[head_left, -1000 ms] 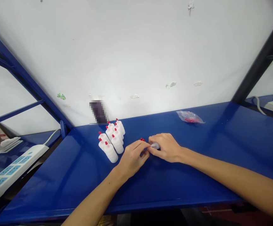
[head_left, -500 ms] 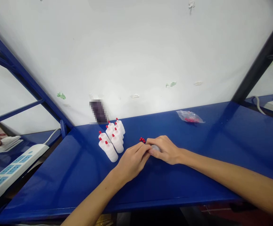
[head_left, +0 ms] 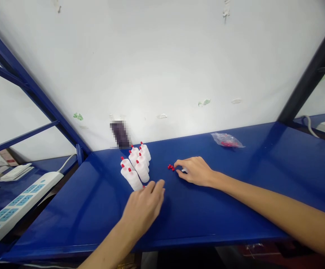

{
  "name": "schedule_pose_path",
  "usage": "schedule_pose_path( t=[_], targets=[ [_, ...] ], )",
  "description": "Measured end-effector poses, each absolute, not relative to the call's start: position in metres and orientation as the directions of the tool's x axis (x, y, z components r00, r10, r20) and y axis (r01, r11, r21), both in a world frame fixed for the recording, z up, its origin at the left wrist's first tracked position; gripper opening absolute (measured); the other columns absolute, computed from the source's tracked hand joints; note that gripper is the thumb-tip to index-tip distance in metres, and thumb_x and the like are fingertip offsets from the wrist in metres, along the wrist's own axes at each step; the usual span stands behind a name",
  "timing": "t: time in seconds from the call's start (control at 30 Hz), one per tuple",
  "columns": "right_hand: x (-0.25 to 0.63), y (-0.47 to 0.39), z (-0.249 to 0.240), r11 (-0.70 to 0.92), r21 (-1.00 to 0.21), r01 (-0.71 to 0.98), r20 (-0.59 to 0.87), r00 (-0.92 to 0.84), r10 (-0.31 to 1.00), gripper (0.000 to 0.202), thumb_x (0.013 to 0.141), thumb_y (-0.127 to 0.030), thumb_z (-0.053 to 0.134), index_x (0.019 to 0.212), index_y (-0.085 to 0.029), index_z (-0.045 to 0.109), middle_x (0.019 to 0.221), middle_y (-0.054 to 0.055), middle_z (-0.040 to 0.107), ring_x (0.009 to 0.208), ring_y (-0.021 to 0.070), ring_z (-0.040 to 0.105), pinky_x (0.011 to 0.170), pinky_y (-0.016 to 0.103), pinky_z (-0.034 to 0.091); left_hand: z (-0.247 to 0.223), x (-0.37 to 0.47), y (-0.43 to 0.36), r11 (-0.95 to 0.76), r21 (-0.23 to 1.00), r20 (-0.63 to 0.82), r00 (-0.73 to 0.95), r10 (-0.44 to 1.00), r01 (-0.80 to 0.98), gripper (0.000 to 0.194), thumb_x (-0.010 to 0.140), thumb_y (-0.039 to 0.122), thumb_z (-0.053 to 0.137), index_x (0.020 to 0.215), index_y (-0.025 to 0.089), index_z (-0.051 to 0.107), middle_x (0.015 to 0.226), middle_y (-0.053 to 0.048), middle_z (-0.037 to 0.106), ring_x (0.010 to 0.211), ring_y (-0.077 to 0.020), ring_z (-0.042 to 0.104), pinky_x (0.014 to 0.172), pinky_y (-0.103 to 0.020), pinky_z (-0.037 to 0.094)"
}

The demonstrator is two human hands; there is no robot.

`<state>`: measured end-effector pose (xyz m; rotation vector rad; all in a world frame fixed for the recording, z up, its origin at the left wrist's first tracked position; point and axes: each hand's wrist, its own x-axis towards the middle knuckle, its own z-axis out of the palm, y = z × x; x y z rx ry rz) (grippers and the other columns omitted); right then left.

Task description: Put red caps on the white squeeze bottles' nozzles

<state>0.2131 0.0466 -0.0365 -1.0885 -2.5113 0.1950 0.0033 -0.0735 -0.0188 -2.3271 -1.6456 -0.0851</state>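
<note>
My left hand (head_left: pixel 144 203) is closed around a squeeze bottle, mostly hidden by the fingers; only its red tip and a little white show beside the nearest standing bottle. Several white squeeze bottles (head_left: pixel 142 172) with red tip caps stand upright in a cluster just beyond that hand. On the table, my right hand (head_left: pixel 195 170) has its thumb and forefinger apart near a small pile of red caps (head_left: pixel 171 167). A small white piece (head_left: pixel 184 170) pokes out of its curled fingers; its full shape is hidden.
A clear plastic bag (head_left: pixel 227 140) with red pieces lies at the back right of the blue table (head_left: pixel 207 220). A white power strip (head_left: pixel 19 203) lies to the left, beyond the blue rack frame (head_left: pixel 36 97). A blurred dark object (head_left: pixel 120 133) is by the wall.
My hands were together over a whitish object and have parted. My left hand has moved left towards the bottle cluster with a capped bottle; my right stays by the red caps.
</note>
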Motion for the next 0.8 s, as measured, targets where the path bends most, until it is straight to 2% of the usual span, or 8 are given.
schedule_pose_path(
  t=[0.1, 0.17, 0.23, 0.37, 0.53, 0.67, 0.8],
  targets=[
    [0.213, 0.048, -0.036, 0.68, -0.256, 0.687, 0.284, -0.619, 0.733, 0.025, 0.087, -0.029, 0.054, 0.107, -0.029, 0.068, 0.087, 0.001, 0.076, 0.075, 0.0215, 0.067, 0.061, 0.028, 0.031, -0.025, 0.029, -0.053, -0.377, -0.156, 0.198, 0.402, 0.894, 0.913, 0.024, 0.099, 0.019, 0.041, 0.115, 0.02, 0.059, 0.097, -0.007, 0.066, 0.075, -0.0211, 0.07, 0.06, -0.029, 0.055],
    [0.217, 0.049, -0.035, 0.645, -0.295, 0.705, 0.281, -0.581, 0.764, 0.024, 0.085, -0.027, 0.054, 0.105, -0.027, 0.067, 0.087, 0.002, 0.075, 0.075, 0.0216, 0.066, 0.063, 0.028, 0.032, -0.027, 0.043, -0.035, -0.377, -0.156, 0.187, 0.402, 0.896, 0.913, 0.022, 0.098, 0.017, 0.043, 0.113, 0.016, 0.058, 0.104, -0.009, 0.063, 0.082, -0.0224, 0.069, 0.067, -0.031, 0.056],
    [0.222, 0.051, -0.033, 0.631, -0.38, 0.676, 0.285, -0.564, 0.775, 0.02, 0.086, -0.024, 0.05, 0.099, -0.024, 0.065, 0.089, 0.002, 0.073, 0.077, 0.0207, 0.064, 0.066, 0.029, 0.034, -0.027, 0.05, -0.017, -0.357, -0.171, 0.166, 0.384, 0.908, 0.918, 0.021, 0.098, 0.016, 0.042, 0.111, 0.014, 0.058, 0.103, -0.011, 0.062, 0.085, -0.0231, 0.068, 0.07, -0.032, 0.057],
    [0.229, 0.056, -0.034, 0.651, -0.559, 0.514, 0.324, -0.587, 0.742, 0.024, 0.09, -0.019, 0.035, 0.091, -0.02, 0.059, 0.086, 0.003, 0.066, 0.08, 0.0196, 0.058, 0.074, 0.03, 0.038, -0.029, 0.051, -0.002, -0.32, -0.184, 0.129, 0.346, 0.929, 0.929, 0.023, 0.1, 0.016, 0.037, 0.106, 0.012, 0.059, 0.1, -0.011, 0.061, 0.084, -0.0229, 0.067, 0.071, -0.033, 0.056],
    [0.227, 0.064, -0.042, 0.6, -0.699, 0.389, 0.355, -0.54, 0.763, 0.019, 0.086, -0.018, 0.042, 0.095, -0.019, 0.058, 0.086, 0.003, 0.063, 0.078, 0.0185, 0.057, 0.073, 0.029, 0.038, -0.034, 0.047, -0.006, -0.316, -0.145, 0.158, 0.337, 0.928, 0.938, 0.023, 0.101, 0.018, 0.036, 0.11, 0.015, 0.057, 0.102, -0.009, 0.06, 0.082, -0.0221, 0.066, 0.068, -0.033, 0.056],
    [0.226, 0.064, -0.043, 0.601, -0.698, 0.39, 0.36, -0.535, 0.765, 0.019, 0.081, -0.017, 0.045, 0.092, -0.019, 0.06, 0.084, 0.001, 0.063, 0.074, 0.0174, 0.054, 0.07, 0.028, 0.037, -0.032, 0.047, -0.006, -0.339, -0.082, 0.148, 0.348, 0.926, 0.937, 0.023, 0.101, 0.019, 0.036, 0.11, 0.017, 0.058, 0.104, -0.008, 0.059, 0.081, -0.02, 0.065, 0.07, -0.031, 0.055],
    [0.227, 0.06, -0.04, 0.634, -0.653, 0.414, 0.37, -0.555, 0.745, 0.019, 0.079, -0.016, 0.043, 0.086, -0.019, 0.06, 0.083, 0.002, 0.064, 0.073, 0.0171, 0.053, 0.07, 0.028, 0.036, -0.03, 0.044, -0.006, -0.38, 0.05, 0.143, 0.37, 0.918, 0.923, 0.021, 0.1, 0.02, 0.041, 0.108, 0.018, 0.061, 0.104, -0.007, 0.06, 0.083, -0.0191, 0.065, 0.076, -0.032, 0.054]
  ],
)
